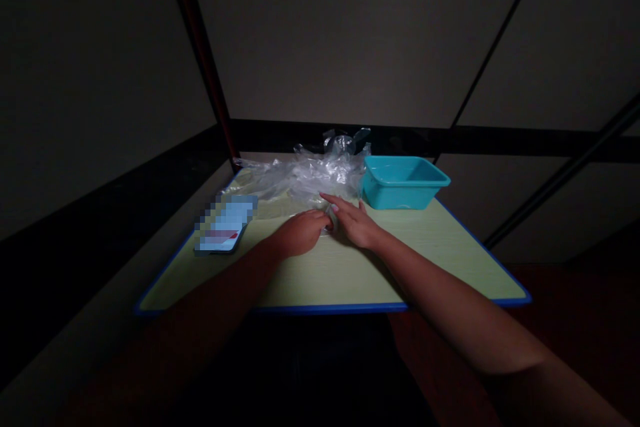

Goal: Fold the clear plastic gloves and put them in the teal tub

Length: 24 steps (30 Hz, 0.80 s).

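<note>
My left hand (303,232) rests low over the table's middle, its fingers curled round a bit of clear plastic bag. Close beside it, my right hand (356,221) has its fingers stretched out and apart, reaching toward the same plastic near the left fingertips. Just beyond both hands lies a crumpled heap of clear plastic bags (315,173), spread toward the back left. What sits right between the fingertips is partly hidden.
A turquoise plastic basin (407,195) stands at the back right of the pale green table (340,273), which has a blue edge. On the left lies a phone (227,223) with a blurred, lit screen. Wall panels rise behind the table.
</note>
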Motion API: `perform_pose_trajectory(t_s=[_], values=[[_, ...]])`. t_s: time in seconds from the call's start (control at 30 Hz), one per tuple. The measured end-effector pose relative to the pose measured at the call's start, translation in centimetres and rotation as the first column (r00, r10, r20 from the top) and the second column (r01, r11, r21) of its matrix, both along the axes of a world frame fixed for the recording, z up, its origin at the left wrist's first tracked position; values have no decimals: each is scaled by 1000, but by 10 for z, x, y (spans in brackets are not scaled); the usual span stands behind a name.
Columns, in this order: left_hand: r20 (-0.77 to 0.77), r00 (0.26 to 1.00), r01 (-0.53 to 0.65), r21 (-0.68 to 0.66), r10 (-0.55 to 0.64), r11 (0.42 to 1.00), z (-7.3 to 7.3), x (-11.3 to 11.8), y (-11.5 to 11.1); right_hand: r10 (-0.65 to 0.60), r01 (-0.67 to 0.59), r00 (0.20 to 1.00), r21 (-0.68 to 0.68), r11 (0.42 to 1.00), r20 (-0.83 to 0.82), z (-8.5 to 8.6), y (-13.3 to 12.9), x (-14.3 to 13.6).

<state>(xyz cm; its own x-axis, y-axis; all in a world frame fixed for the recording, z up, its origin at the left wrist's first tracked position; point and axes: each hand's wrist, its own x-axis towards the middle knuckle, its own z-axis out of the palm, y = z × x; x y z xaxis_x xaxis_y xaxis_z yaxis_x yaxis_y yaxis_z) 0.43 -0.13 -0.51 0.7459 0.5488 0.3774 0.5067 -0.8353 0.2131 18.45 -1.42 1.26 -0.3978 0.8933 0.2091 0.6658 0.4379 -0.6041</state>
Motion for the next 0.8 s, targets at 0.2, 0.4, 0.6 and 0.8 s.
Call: perform_pose_trajectory(t_s=[0.2,0.4,0.6,0.8], values=[[14,1000,2,6,-2,1000,-2,1,2,2,-23,986,124,992,169,1,-6,-2],[-28,999,-31,-13,31,999,-1,0,1,-75,35,976,191,981,206,5,-7,0],[44,999,-15,-55,17,998,3,-1,-1,-112,89,985,169,982,132,7,-7,1],[228,964,-131,-53,140,990,6,-4,2,-93,80,992,140,987,88,7,-8,1]])
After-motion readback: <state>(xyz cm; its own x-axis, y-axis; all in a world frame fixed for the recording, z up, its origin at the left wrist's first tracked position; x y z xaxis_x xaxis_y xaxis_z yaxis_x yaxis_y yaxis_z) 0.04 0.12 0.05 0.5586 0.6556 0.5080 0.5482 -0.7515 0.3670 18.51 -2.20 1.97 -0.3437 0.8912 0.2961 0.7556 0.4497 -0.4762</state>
